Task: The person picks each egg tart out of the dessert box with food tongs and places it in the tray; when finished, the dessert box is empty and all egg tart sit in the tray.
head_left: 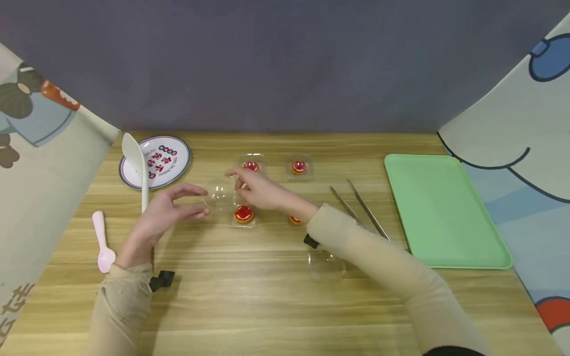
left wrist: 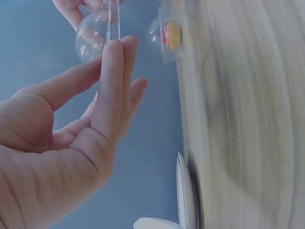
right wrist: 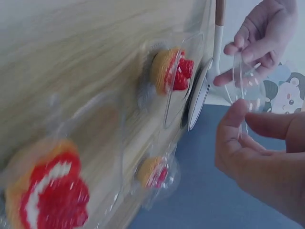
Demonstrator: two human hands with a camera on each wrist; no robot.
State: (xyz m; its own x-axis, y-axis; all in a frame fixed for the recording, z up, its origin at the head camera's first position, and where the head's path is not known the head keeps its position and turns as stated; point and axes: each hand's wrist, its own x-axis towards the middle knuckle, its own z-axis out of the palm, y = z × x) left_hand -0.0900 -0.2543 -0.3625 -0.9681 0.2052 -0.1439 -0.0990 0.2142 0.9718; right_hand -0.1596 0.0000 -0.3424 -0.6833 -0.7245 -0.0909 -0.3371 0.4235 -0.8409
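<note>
Between my two hands is a clear plastic dome lid (head_left: 218, 194), raised above the table. My left hand (head_left: 171, 210) pinches one edge of its flat rim between thumb and fingers. On the opposite edge, my right hand (head_left: 258, 189) pinches the rim, as the right wrist view also shows. Below the right hand sits a red-topped tart (head_left: 243, 214) in a clear base with no dome over it. Behind it stands another tart (head_left: 251, 165) in clear packaging, with a domed tart (head_left: 299, 167) to its right. My right forearm partly covers a further tart (head_left: 295, 220).
Another clear plastic piece (head_left: 326, 264) lies near the right sleeve. Metal tongs (head_left: 367, 207) and a green tray (head_left: 447, 210) are on the right. At left are a printed plate (head_left: 171, 160), a white ladle (head_left: 133, 151) across it, and a pink spoon (head_left: 105, 254).
</note>
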